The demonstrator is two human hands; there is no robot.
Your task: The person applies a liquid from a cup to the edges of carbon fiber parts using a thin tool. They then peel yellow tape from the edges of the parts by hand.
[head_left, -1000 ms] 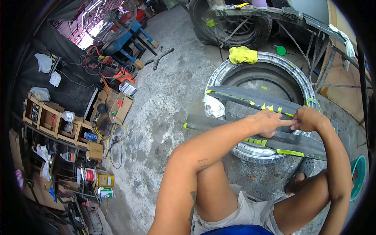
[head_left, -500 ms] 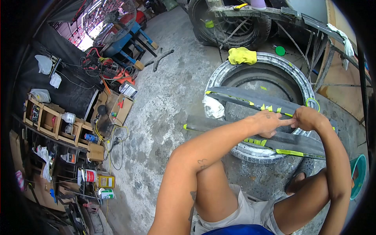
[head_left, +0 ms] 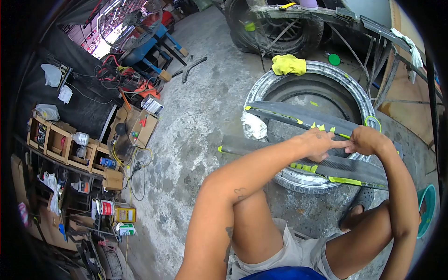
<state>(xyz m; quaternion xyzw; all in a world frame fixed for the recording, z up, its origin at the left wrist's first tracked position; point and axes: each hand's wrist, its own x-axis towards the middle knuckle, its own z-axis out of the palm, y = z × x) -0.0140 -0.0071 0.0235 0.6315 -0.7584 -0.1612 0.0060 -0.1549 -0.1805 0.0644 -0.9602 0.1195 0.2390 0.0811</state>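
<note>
Two long dark panels lie across a tire (head_left: 261, 86) on the floor. The far panel (head_left: 280, 112) has yellow-green masking tape (head_left: 319, 127) along its near edge. The near panel (head_left: 247, 143) carries tape pieces too. My left hand (head_left: 319, 143) rests over the panels, index finger stretched toward the right hand and thumb spread below. At the far panel's edge, my right hand (head_left: 367, 140) is closed, pinching the masking tape, its fingertips partly hidden. A yellow-green tape roll (head_left: 373, 123) sits just beyond that hand, near the tire's rim.
On the tire lie a yellow cloth (head_left: 288, 65) and a white crumpled cloth (head_left: 254, 127). A metal stand (head_left: 368, 56) and a car wheel (head_left: 280, 32) are beyond. A teal bucket (head_left: 426, 210) stands right; paint cans (head_left: 125, 214) and a wooden rack (head_left: 70, 149) are left.
The left index finger has shifted very slightly near the right hand. The panels and tape stay in place; the camera view has moved a little.
</note>
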